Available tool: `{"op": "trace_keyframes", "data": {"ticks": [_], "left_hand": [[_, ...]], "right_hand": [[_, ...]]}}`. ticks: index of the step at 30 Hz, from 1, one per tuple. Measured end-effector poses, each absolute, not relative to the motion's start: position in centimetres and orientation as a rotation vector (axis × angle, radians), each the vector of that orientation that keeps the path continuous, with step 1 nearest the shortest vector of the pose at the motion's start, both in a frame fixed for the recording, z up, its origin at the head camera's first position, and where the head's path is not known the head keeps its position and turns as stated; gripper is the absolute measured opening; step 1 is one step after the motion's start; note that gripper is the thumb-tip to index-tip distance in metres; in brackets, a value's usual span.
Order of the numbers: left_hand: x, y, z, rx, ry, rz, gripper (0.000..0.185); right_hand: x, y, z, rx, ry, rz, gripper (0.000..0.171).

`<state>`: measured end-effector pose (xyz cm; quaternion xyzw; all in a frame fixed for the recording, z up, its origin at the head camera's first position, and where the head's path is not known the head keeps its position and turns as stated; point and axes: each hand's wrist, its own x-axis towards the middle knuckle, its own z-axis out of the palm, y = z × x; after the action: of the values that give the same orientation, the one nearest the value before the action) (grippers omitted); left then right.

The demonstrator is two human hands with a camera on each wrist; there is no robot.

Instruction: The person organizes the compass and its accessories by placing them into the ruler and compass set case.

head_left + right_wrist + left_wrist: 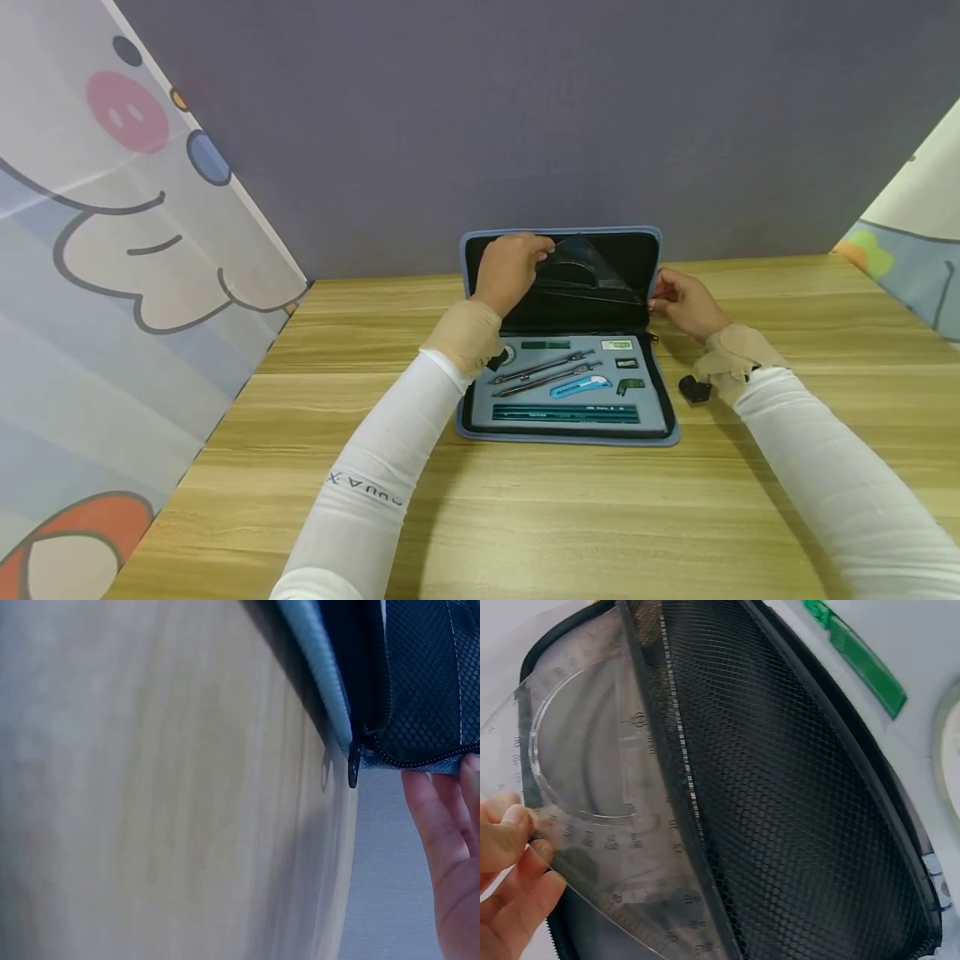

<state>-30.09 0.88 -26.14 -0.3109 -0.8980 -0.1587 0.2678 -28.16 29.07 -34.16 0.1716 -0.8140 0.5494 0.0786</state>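
White sleeves ran from the near edge to an open case on the table. Left hand pinched a clear protractor at the mesh pocket in the upright lid – far side. Right hand held the lid's right edge, fingers curled against it, near the zipper pull.

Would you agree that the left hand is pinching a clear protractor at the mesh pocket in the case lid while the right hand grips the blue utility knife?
Not quite. The right hand holds the right edge of the case lid, as the head view shows; the blue utility knife lies untouched in the tray. The left hand does pinch the clear protractor at the mesh pocket.
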Motion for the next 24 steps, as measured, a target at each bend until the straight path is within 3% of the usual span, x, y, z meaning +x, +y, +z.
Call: {"op": "trace_keyframes", "data": {"ticks": [24], "left_hand": [[-31.1, -0.6, -27.6, -0.783, -2.586, -0.691, 0.024]], "right_hand": [[-27.6, 28.9, -33.8, 0.494, -2.479, 1.537, 0.009]]}}
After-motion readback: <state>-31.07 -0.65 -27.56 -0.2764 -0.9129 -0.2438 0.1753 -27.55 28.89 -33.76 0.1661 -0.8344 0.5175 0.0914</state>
